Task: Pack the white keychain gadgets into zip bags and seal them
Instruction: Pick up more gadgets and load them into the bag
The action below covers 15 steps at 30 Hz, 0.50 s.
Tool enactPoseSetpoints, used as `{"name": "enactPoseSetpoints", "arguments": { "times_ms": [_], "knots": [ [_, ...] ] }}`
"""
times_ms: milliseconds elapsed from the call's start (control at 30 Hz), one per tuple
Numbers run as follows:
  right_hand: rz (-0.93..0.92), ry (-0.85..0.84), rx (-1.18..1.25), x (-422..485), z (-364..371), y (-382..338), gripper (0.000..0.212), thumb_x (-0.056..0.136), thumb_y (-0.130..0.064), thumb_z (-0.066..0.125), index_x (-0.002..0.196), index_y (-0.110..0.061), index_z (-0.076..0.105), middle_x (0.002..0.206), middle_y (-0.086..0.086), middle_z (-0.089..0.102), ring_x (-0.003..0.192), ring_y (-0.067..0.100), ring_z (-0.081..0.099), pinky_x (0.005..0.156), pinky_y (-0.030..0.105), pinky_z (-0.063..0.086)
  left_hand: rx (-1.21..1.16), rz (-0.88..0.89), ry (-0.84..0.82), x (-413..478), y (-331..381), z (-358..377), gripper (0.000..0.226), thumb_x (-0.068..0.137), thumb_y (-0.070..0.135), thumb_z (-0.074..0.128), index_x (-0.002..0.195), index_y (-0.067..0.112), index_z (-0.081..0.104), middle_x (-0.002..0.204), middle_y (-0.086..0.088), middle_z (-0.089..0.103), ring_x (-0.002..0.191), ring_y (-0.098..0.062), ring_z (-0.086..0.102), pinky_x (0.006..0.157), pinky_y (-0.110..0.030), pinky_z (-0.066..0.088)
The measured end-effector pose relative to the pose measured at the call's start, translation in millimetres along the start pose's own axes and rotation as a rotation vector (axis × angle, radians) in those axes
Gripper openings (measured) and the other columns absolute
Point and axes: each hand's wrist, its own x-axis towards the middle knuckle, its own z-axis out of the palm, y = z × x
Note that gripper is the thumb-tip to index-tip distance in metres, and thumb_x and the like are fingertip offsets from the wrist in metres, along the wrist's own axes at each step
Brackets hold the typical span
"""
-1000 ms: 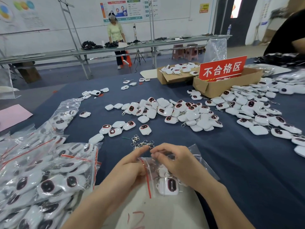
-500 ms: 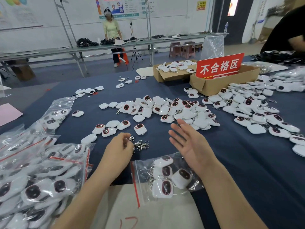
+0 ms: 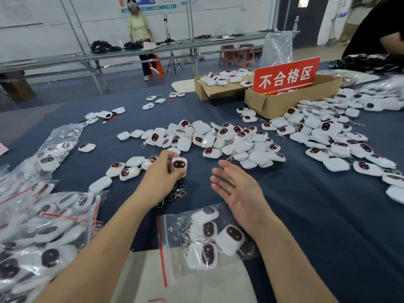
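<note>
dark blue cloth covers the bench (image 3: 306, 204). at far left lie heaps of filled zip bags (image 3: 43, 226). next, the left hand (image 3: 160, 180) holds one white gadget (image 3: 179, 166), fingers (image 3: 169, 154) curled round it, above a tangle of loose key rings (image 3: 176, 194). a zip bag (image 3: 172, 226) with four gadgets lies nearest, between the forearms. the right hand (image 3: 238, 193) hovers beside it, fingers straight, holding nothing. beyond sits a loose gadget pile (image 3: 229, 141); further right, a cardboard box (image 3: 284, 103) with a red sign (image 3: 286, 76).
</note>
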Motion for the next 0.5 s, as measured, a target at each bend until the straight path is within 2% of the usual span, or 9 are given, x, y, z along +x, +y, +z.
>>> {"name": "enactPoseSetpoints", "arguments": {
  "times_ms": [100, 200, 267, 367, 433, 500],
  "knots": [
    [-0.014, 0.001, -0.021, -0.5, 0.5, 1.0, 0.019, 0.103, -0.011, 0.053, 0.111, -0.011, 0.069, 0.094, 0.005, 0.077, 0.087, 0.016, 0.075, 0.073, 0.024, 0.06, -0.152, -0.014, 0.012, -11.8, -11.2, -0.9, 0.025, 0.096, 0.024, 0.067, 0.11, 0.042, 0.058, 0.101, 0.011, 0.07, 0.094, -0.007, 0.067, 0.079, -0.021, 0.046],
    [-0.024, -0.001, -0.029, -0.9, 0.3, 1.6, 0.019, 0.103, -0.01, 0.052, 0.111, -0.01, 0.069, 0.093, 0.005, 0.077, 0.086, 0.016, 0.075, 0.072, 0.024, 0.06, -0.131, -0.054, 0.009, -15.2, -15.4, -8.0, 0.036, 0.1, 0.02, 0.061, 0.135, 0.025, 0.057, 0.11, 0.009, 0.066, 0.1, -0.006, 0.063, 0.086, -0.022, 0.043],
    [-0.026, 0.0, -0.038, -1.2, 0.4, 2.1, 0.019, 0.103, -0.01, 0.052, 0.111, -0.01, 0.07, 0.093, 0.005, 0.077, 0.086, 0.016, 0.075, 0.072, 0.023, 0.06, -0.099, -0.084, 0.002, -13.0, -15.5, -14.1, 0.039, 0.102, 0.019, 0.057, 0.141, 0.017, 0.054, 0.116, 0.002, 0.065, 0.104, -0.011, 0.061, 0.089, -0.024, 0.04],
    [-0.028, 0.01, -0.041, -0.9, 0.7, 2.3, 0.019, 0.103, -0.01, 0.052, 0.111, -0.01, 0.07, 0.094, 0.006, 0.077, 0.087, 0.017, 0.076, 0.072, 0.023, 0.059, -0.062, -0.13, -0.023, -8.8, -15.5, -21.8, 0.04, 0.103, 0.02, 0.055, 0.143, 0.017, 0.052, 0.104, 0.008, 0.064, 0.089, -0.011, 0.062, 0.074, -0.023, 0.046],
    [-0.029, 0.014, -0.043, -0.7, 0.6, 2.2, 0.019, 0.103, -0.01, 0.053, 0.111, -0.01, 0.07, 0.094, 0.006, 0.078, 0.087, 0.017, 0.076, 0.071, 0.023, 0.059, -0.064, -0.152, -0.032, -6.1, -17.5, -24.8, 0.038, 0.103, 0.018, 0.054, 0.141, 0.018, 0.053, 0.097, 0.012, 0.063, 0.078, -0.01, 0.061, 0.062, -0.017, 0.047],
    [-0.028, 0.016, -0.046, -0.6, 0.5, 2.2, 0.019, 0.103, -0.01, 0.053, 0.111, -0.01, 0.07, 0.094, 0.006, 0.078, 0.088, 0.018, 0.076, 0.071, 0.023, 0.059, -0.092, -0.176, -0.032, -4.9, -20.1, -27.7, 0.035, 0.103, 0.017, 0.054, 0.138, 0.018, 0.055, 0.099, 0.007, 0.066, 0.075, -0.01, 0.061, 0.055, -0.012, 0.047]
  ]
}}
